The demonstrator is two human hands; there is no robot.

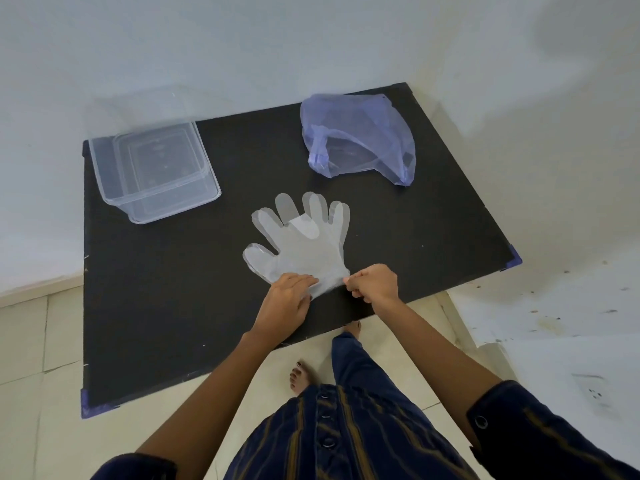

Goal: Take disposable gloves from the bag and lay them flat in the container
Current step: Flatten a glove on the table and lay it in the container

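Clear disposable gloves [304,244] lie spread flat in the middle of the black table [173,306], fingers pointing away from me; they look like two stacked, slightly offset. My left hand [287,303] rests flat on the cuff's left side. My right hand [375,284] pinches the cuff's right corner. The clear plastic container [114,188] stands open at the far left with nothing visible inside. The translucent blue bag [360,133] sits crumpled at the far right.
A white wall runs behind the table. Tiled floor lies in front, where my bare feet [301,375] stand close to the table's near edge. A stained white surface [554,323] is to the right.
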